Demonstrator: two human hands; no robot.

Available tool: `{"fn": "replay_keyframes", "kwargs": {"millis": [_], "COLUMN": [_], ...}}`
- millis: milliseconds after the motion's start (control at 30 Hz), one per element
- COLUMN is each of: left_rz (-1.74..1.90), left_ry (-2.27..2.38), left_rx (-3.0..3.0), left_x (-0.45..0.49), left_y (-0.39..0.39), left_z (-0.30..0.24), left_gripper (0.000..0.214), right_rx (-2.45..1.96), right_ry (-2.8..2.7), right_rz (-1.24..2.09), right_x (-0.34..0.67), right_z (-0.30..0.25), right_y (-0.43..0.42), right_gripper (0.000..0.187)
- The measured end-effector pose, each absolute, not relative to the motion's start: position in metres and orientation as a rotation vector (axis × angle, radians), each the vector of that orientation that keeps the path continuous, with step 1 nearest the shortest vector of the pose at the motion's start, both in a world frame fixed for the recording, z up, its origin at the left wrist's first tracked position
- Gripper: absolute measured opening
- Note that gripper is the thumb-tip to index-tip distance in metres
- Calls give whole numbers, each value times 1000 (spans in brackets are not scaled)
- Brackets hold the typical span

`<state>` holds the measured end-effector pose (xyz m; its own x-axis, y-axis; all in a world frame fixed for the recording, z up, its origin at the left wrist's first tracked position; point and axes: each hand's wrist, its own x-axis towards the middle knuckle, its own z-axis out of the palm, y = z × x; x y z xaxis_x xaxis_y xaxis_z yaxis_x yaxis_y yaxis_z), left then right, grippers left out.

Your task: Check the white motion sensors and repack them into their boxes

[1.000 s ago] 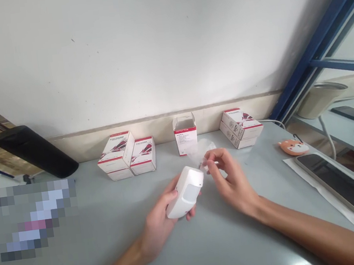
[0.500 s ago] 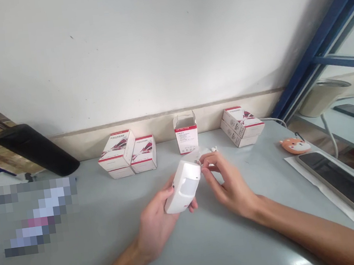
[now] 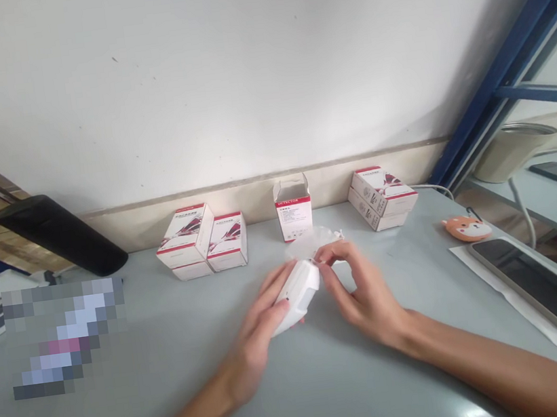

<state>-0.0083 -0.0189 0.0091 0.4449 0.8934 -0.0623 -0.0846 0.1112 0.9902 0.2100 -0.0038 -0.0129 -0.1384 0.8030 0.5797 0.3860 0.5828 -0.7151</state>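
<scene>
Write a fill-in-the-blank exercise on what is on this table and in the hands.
The left hand holds a ___ detector.
The open box is printed with the word ___.
The fox-shaped charm is ___ in colour.
Missing words: white; DETECTOR; orange.

left hand [image 3: 255, 341] hides most of white detector [image 3: 296, 288].

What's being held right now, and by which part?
The white detector: the left hand wraps its near half, fingers laid over the front; the right hand pinches its far end with the fingertips.
</scene>
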Motion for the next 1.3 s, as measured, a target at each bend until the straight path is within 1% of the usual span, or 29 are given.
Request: {"fn": "replay_keyframes", "kwargs": {"millis": [100, 167, 333, 467, 633, 733, 800, 933, 967, 1033, 1100, 1133, 1200, 1300], "left_rz": [890, 877, 824, 854, 955, 962, 932, 928, 938, 944, 931, 924, 936, 997], "left_ry": [901, 911, 883, 828, 802, 749, 698, 659, 647, 621, 612, 624, 699, 834], "left_rx": [1268, 1278, 1250, 1127, 792, 681, 646, 546, 536, 563, 632, 676, 786, 987], "left_x": [-10, -10, -7, -2, 3, 3, 1, -4, -4, -5, -4, -4, -3, -4], "left_y": [-21, -22, -19, -16, -16, -15, -13, -9, -8, -7, -7, -7, -6, -5], "left_z": [8, 8, 6, 9, 20, 22, 22, 21, 21, 22, 21, 20, 15, 3], "left_gripper": [46, 45, 48, 47, 45, 43, 42, 39, 36, 28, 20, 17, 17, 19], "right_rx": [-948, -908, -835, -758, -743, -729, -748, -910, -960, -1006, -975, -960, -989, -1063], "right_ry": [-1753, -1777, -1848, -1957, -1986, -1988, -1925, -1563, -1457, -1317, -1310, -1336, -1397, -1534], "right_rz": [480, 437, 254, 225, 267, 357, 480, 820, 913, 1155, 1403, 1466, 1408, 1087], "right_x": [209, 209, 210, 210, 208, 207, 205, 200, 199, 197, 196, 196, 197, 202], "right_z": [-13, -12, -9, -10, -11, -8, -5, -3, -4, -5, -5, -6, -6, -6], "right_y": [-4, -4, -6, -6, -5, -7, -9, -11, -11, -10, -8, -7, -6, -5], "right_gripper": [31, 37, 40, 46, 39, 35, 30, 10, 10, 24, 36, 39, 41, 32]}}
